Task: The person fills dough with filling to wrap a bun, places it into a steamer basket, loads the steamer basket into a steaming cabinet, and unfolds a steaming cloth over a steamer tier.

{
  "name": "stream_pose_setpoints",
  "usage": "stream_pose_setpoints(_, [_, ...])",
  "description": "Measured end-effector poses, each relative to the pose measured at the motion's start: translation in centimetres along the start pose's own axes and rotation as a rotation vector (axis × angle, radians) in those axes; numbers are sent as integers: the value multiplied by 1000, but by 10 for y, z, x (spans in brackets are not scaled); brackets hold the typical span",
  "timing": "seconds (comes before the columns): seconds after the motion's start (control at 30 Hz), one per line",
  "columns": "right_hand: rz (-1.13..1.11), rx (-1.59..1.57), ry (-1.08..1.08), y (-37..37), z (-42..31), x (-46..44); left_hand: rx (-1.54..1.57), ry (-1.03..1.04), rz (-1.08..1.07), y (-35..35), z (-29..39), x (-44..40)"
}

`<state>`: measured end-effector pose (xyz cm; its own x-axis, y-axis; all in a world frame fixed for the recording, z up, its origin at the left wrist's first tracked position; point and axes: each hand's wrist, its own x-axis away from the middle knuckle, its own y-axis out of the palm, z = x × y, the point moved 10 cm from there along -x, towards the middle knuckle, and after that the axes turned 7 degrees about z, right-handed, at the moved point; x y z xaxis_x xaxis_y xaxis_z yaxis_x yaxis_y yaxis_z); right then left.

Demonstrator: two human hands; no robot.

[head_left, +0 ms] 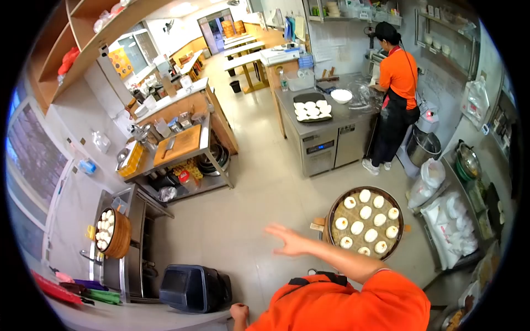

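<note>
My right hand (288,240) reaches across in front of my body, a little blurred. Its fingers are spread and hold nothing. To its right is a large round steamer tray (329,212) with a dark rim and wooden side handles. White buns (357,228) stand apart from one another on its mesh base, and the hand is clear of the tray. Low at the bottom, my left hand (239,311) is curled beside a dark waste bin (187,287). Nothing shows in that hand.
A co-worker (398,77) in orange stands at a steel counter (309,128) with a black tray of dough pieces (312,108) and a white bowl (341,96). A bamboo steamer (122,236) of buns sits far left. Bags (450,226) line the right; a cutting board (185,140) holds a knife.
</note>
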<state>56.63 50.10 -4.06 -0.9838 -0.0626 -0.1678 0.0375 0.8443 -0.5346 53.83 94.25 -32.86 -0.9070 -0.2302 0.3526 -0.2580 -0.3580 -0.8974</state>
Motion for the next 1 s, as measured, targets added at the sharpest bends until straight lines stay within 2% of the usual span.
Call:
stream_pose_setpoints(0.13, [453,157,-123,-158,-55,0,20,-11,-56,8,-18,3])
stream_pose_setpoints(0.17, [576,162,-94,-207,-79,14,14,2,-74,14,-22,4])
stream_pose_setpoints(0.23, [853,-20,-178,-295,-87,49,-35,-3,-1,17,-30,2])
stream_pose_setpoints(0.27, [1015,-238,-155,-329,-56,68,-69,-46,-48,19,-35,0])
stream_pose_setpoints(0.3, [1174,-119,-85,-367,-12,89,50,-121,-73,24,-44,2])
stream_pose_setpoints(0.33, [1285,17,84,-387,25,105,25,-108,-101,30,-49,3])
stream_pose_setpoints(0.37, [1192,235,240,-384,57,112,12,-90,-123,35,-48,-1])
stream_pose_setpoints(0.43, [966,255,198,-324,89,99,-4,-60,-154,40,-28,-13])
stream_pose_setpoints(0.5, [582,56,370,-211,88,79,-79,-5,-176,46,-31,-6])
stream_pose_setpoints(0.53, [440,-47,350,-150,82,73,-78,129,-94,37,-16,2])
stream_pose_setpoints(0.57, [292,-218,308,-90,104,73,-92,30,-151,42,-17,4])
stream_pose_setpoints(0.63, [45,-228,589,-4,107,76,-88,50,-168,39,0,-4])
stream_pose_setpoints(0.7, [-50,-308,484,52,92,74,-27,77,-152,28,20,-5])
stream_pose_setpoints(0.83, [-287,-422,455,101,64,81,204,80,-186,25,33,-2])
stream_pose_setpoints(0.9, [-358,-461,419,106,57,73,216,23,-166,14,30,11])
stream_pose_setpoints(1.0, [-301,-507,512,87,79,60,208,-17,-152,-4,22,42])
